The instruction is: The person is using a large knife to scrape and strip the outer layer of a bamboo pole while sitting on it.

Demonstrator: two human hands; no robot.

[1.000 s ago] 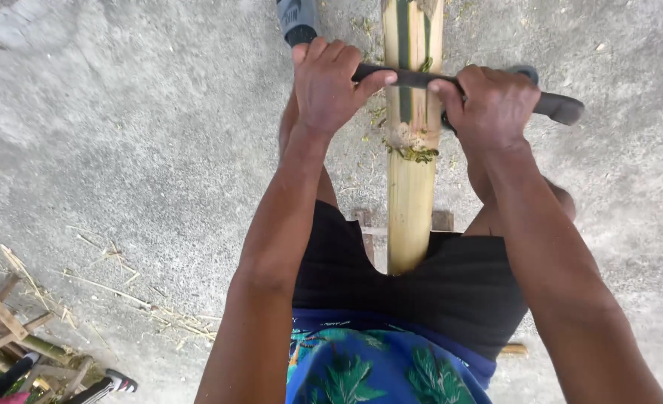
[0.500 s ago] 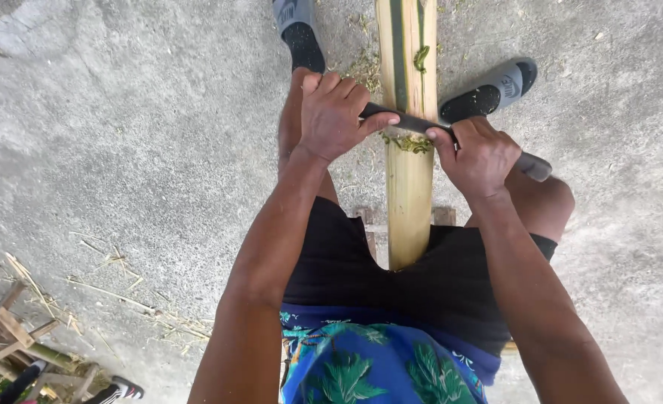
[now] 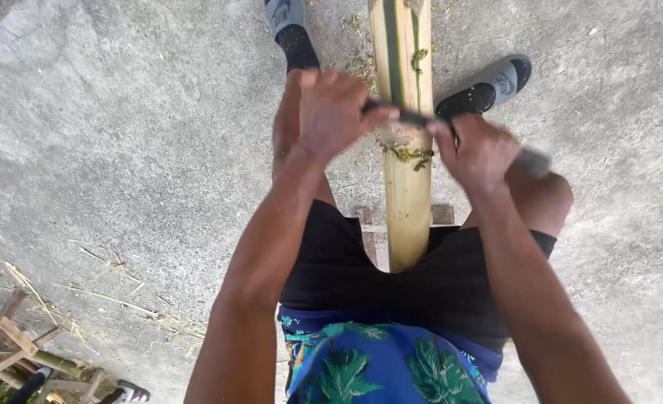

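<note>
The bamboo pole is pale yellow where its skin is gone, with a dark green strip left along its upper part and curls of green shavings on it. The blade across it looks dark grey to black. The shorts are black; the shirt is bright blue with green palm-leaf prints. The slides are grey with black footbeds. The ground is mottled grey concrete, strewn with straw-coloured slivers.
</note>
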